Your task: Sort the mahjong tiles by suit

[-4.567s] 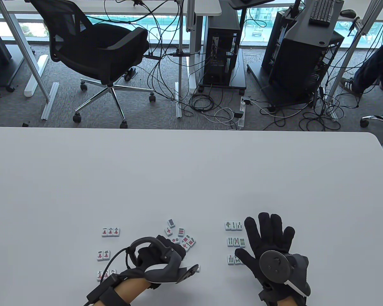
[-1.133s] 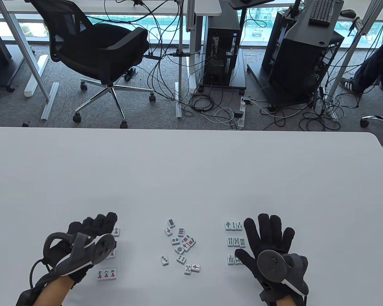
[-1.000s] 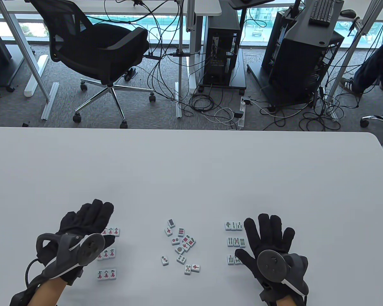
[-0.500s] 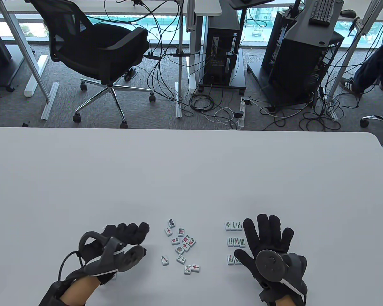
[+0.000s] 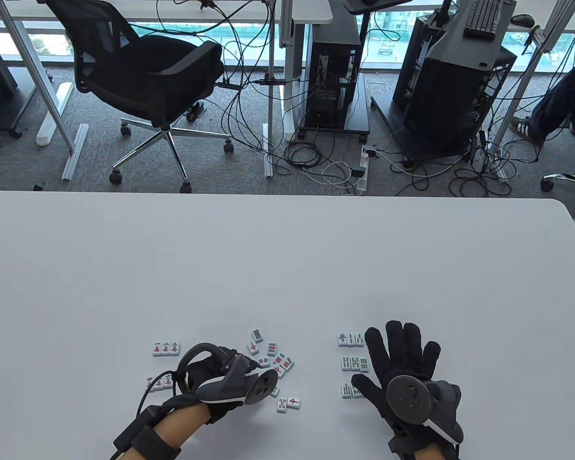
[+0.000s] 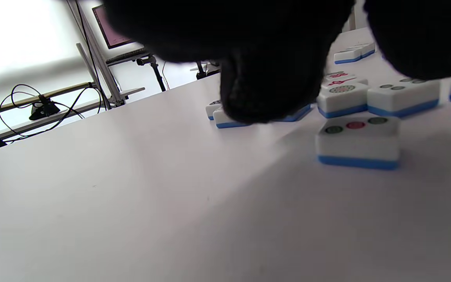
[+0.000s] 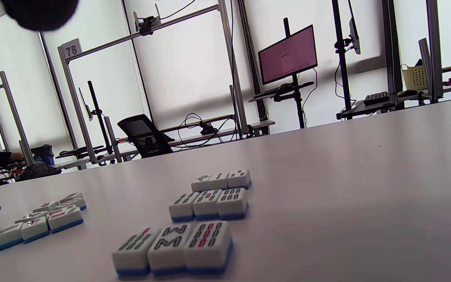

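At the near side of the pile (image 5: 274, 360) the left hand (image 5: 230, 378) hovers, a fingertip (image 6: 264, 98) on one tile (image 6: 225, 119), grip unclear, while the far-off right hand (image 5: 402, 364) lies spread flat.

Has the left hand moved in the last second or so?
Yes. The left hand has swung rightward, from over the character tile rows to the loose pile of tiles at the table's middle.

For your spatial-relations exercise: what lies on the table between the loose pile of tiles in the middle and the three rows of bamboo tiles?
Nothing: in the table view, bare white table separates the loose pile from the bamboo rows.
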{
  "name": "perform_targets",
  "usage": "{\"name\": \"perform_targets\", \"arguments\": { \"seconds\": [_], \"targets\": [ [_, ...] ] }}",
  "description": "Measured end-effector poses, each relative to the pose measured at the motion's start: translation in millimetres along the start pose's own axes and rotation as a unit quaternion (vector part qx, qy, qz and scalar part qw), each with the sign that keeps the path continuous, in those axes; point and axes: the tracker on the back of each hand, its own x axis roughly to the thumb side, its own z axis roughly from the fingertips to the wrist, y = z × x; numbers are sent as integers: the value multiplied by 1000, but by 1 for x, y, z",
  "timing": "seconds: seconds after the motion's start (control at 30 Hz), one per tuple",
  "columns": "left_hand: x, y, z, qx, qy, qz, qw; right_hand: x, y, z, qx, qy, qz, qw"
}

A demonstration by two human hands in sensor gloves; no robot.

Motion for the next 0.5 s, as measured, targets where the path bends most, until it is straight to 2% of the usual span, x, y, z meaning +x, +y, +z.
{"name": "perform_targets", "arguments": {
  "seconds": [0.13, 0.2, 0.37, 0.43, 0.5],
  "targets": [
    [5, -12, -2, -68, 0, -10, 998, 1, 1, 0, 1, -2, 0, 1000],
    [7, -15, -3, -55, -2, 2, 998, 1, 1, 0, 1, -3, 0, 1000],
    [1, -15, -5, -62, -19, 27, 998, 1, 2, 0, 1, -4, 2, 1000],
    [-12, -12, -6, -59, -22, 44, 997, 1, 1, 0, 1, -4, 2, 1000],
    [-36, -4, -8, -31, -4, 56, 998, 1, 1, 0, 0, -5, -2, 1000]
  ]
}}
